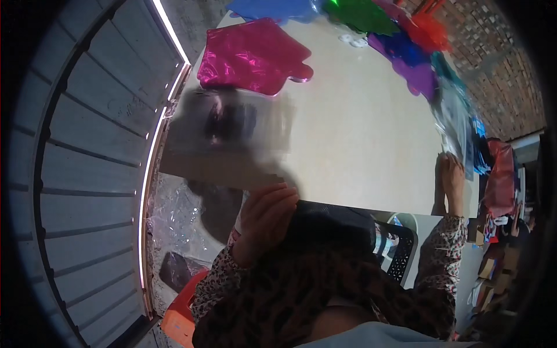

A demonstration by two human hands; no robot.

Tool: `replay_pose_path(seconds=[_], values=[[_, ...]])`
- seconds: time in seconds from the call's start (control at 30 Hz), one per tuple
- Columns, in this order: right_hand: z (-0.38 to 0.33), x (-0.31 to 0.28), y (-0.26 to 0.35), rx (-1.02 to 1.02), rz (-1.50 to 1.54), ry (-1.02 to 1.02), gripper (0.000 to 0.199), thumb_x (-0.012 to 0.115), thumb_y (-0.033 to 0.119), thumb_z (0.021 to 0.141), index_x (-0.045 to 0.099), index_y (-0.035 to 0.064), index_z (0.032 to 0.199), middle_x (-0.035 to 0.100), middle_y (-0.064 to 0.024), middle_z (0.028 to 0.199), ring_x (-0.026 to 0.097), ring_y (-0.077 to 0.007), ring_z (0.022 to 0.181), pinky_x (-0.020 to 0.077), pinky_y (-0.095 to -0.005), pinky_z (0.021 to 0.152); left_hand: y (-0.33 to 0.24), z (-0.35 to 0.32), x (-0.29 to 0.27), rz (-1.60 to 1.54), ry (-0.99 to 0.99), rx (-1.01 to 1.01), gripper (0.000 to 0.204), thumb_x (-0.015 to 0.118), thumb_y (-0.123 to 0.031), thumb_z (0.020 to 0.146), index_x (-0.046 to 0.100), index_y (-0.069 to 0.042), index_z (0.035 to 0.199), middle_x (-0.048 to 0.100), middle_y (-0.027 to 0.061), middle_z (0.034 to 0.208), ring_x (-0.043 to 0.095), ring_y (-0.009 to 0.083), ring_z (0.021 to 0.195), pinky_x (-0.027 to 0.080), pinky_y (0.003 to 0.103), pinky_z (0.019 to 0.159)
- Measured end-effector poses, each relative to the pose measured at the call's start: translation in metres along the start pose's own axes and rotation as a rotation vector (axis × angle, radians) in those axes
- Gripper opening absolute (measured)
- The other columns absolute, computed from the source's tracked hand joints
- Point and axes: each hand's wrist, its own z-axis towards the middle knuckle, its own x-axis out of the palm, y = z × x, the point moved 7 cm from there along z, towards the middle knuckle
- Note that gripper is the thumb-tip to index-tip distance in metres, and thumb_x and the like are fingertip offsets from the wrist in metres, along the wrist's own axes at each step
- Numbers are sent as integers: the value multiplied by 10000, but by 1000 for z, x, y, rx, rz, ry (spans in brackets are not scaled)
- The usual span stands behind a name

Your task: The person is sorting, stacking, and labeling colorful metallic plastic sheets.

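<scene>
Brick wall (pixel 493 69) out back, and from my end I see clear plastic (pixel 455 119) lying lengthwise along the pale table (pixel 360 116)'s right side, just beyond the nearer right hand (pixel 454 178), left hand (pixel 266 213) half-curled by the front edge, can't tell if either's gripping.

Uneven lighting under a fisheye lens. The tabletop (pixel 354 127) is bright at centre and right; dark shadow covers much of its left part, including a clear sheet (pixel 272 124). A narrower shadow lies just left of the right hand (pixel 453 174). A strip of light (pixel 171 32) glares white beside the grey door (pixel 93 174). Reflections streak the pink packet (pixel 249 55). The left hand (pixel 266 217) and dark clothing (pixel 348 267) are dim. Straight edges bow toward the black rim; clutter (pixel 493 267) at right appears soft.
</scene>
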Motion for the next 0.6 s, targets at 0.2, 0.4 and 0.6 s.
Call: replay_pose_path(seconds=[0.2,0.4,0.6], values=[[25,-60,74,-242,4,-142,270,553,141,859,576,5,1091,598,-180,1080,584,-322,955,445,-384,845,2,26,-5,-18,17,48,112,630,14,753,645,1,863,645,118,900,610,283,881,506,349,774],[81,-90,344,-746,1057,99,104,647,10,772,618,-2,871,595,-109,867,593,-217,805,492,-306,682,4,44,-11,25,58,52,105,642,5,749,647,-10,852,645,107,914,611,275,880,508,344,770],[132,-50,463,-1005,788,-243,304,701,287,755,619,19,873,589,-124,807,572,-253,732,455,-319,661,8,55,-26,119,90,91,156,651,-21,735,641,-26,891,633,95,945,605,260,901,494,349,762]])
